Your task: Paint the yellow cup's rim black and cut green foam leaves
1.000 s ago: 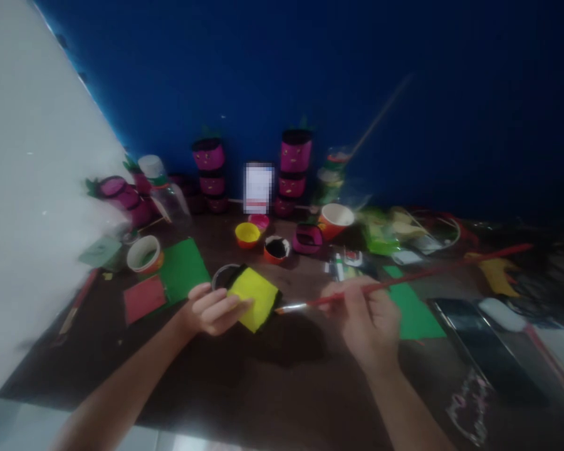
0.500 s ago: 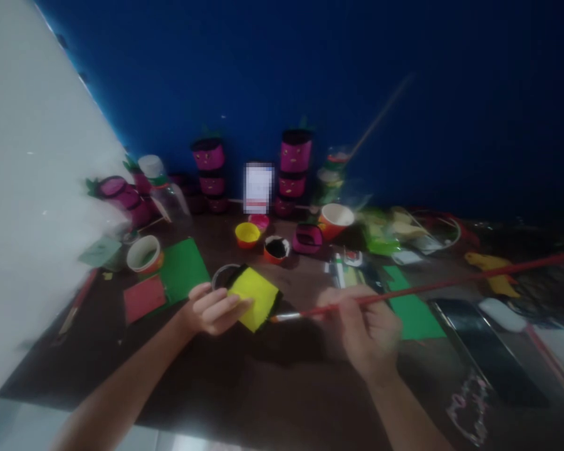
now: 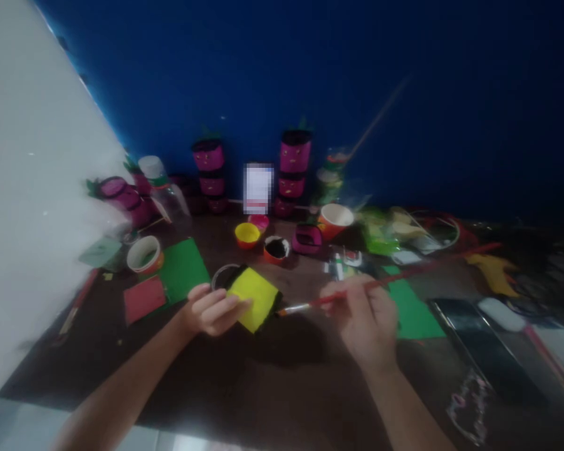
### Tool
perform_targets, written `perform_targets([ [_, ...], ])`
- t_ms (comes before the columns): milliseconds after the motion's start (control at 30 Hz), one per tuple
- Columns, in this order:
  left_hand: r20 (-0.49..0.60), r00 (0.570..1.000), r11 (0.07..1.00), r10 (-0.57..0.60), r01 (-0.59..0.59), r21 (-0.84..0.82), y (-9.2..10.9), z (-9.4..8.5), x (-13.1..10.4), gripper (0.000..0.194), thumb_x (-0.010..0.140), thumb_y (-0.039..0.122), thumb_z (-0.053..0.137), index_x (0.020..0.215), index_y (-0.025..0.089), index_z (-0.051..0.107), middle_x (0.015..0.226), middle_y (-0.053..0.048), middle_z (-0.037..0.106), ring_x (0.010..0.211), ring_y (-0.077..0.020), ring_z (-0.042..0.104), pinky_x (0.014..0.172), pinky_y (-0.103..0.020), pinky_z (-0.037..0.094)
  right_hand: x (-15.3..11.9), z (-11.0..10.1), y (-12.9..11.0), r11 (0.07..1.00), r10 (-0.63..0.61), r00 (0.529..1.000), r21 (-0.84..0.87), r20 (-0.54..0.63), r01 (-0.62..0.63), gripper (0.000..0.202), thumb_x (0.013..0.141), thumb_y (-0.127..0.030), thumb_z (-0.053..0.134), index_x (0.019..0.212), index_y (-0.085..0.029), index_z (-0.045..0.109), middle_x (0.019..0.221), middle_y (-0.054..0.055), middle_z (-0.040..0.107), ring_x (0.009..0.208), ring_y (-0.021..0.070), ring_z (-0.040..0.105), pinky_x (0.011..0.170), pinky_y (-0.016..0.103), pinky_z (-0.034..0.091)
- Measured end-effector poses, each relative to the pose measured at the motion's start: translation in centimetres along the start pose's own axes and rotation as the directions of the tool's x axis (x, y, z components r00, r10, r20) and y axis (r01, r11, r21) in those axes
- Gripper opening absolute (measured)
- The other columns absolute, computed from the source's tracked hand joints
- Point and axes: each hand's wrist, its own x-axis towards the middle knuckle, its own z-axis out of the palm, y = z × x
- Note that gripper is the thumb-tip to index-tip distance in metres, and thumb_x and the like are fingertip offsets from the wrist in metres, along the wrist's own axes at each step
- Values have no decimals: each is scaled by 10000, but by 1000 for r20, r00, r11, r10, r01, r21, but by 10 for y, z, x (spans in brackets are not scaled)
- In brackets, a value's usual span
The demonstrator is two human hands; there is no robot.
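Note:
My left hand point(image 3: 216, 310) is closed around a small yellow cup point(image 3: 257, 291) with black edges, tilted on its side above the table. In my right hand point(image 3: 369, 322) is a long red-handled paintbrush point(image 3: 317, 302), gripped like a pen. The brush tip is at the cup's right black edge; whether it touches cannot be told. Beyond the hands stand a small cup of black paint point(image 3: 276, 259), a yellow cup point(image 3: 247, 242) and a pink container point(image 3: 258, 222). A purple cup piece with black edging point(image 3: 307, 243) sits to their right.
Purple stacked figures point(image 3: 208, 160) and a phone point(image 3: 258, 188) stand along the blue wall. Green point(image 3: 185, 269) and red sheets point(image 3: 145, 299) and a white-lined cup point(image 3: 145, 254) lie left. Right are a larger cup point(image 3: 337, 222), green sheet point(image 3: 418, 313) and black phone point(image 3: 484, 344).
My right hand has shifted slightly left and up, and the brush handle has swung to a changed angle, its tip a little higher. My left hand and the yellow cup stay nearly still.

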Motion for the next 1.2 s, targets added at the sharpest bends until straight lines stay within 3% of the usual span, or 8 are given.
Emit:
perform_targets([
  [233, -26, 997, 984, 68, -71, -161, -1, -6, 12, 346, 567, 300, 803, 864, 375, 642, 716, 4, 514, 791, -163, 477, 878, -301, 345, 11, 3, 13, 960, 219, 968, 201, -121, -193, 297, 679, -426, 712, 665, -173, 556, 549, -33, 579, 458, 71, 536, 417, 161, 438],
  [300, -34, 996, 987, 82, -86, -138, 0, -6, 12, 350, 568, 298, 803, 867, 383, 642, 713, 7, 513, 791, -159, 478, 883, -294, 343, 12, 4, 16, 940, 276, 956, 234, -101, -247, 304, 656, -419, 731, 657, -169, 558, 544, -34, 581, 452, 69, 533, 425, 165, 447],
  [400, 30, 1000, 999, 6, -5, -49, -1, -5, 5, 296, 586, 351, 785, 848, 363, 648, 700, -5, 509, 769, -170, 483, 869, -307, 358, 14, 4, 19, 922, 321, 938, 268, -128, -279, 320, 620, -409, 759, 639, -160, 559, 530, -35, 579, 449, 64, 530, 425, 161, 445],
  [733, 176, 975, 970, -134, 166, -178, -2, -5, -2, 211, 606, 362, 773, 784, 349, 660, 675, -7, 509, 744, -171, 489, 863, -318, 370, 14, 3, 24, 911, 340, 926, 300, -165, -282, 323, 620, -405, 759, 634, -161, 547, 537, -45, 565, 467, 65, 539, 432, 164, 439],
  [900, 81, 993, 975, -91, 105, -198, -1, -4, -7, 230, 602, 312, 782, 783, 369, 654, 666, 3, 496, 738, -164, 481, 869, -311, 368, 14, 2, 24, 906, 359, 923, 290, -141, -308, 316, 626, -408, 755, 631, -163, 555, 538, -40, 571, 460, 70, 534, 426, 173, 441],
  [1100, 40, 972, 964, -230, 233, -125, 3, -4, -8, 244, 589, 368, 780, 793, 328, 653, 716, -23, 500, 793, -189, 490, 867, -354, 391, 20, -10, 23, 914, 310, 937, 324, -163, -246, 292, 596, -384, 780, 672, -172, 593, 570, -35, 592, 488, 66, 531, 472, 179, 453],
  [1200, 128, 916, 899, -381, 399, -181, 5, -6, 11, 338, 567, 492, 757, 814, 286, 657, 815, -44, 519, 871, -205, 507, 897, -383, 394, 21, -13, 23, 914, 291, 951, 325, -106, -244, 256, 641, -389, 747, 701, -183, 607, 611, -21, 607, 526, 82, 546, 499, 205, 459],
])
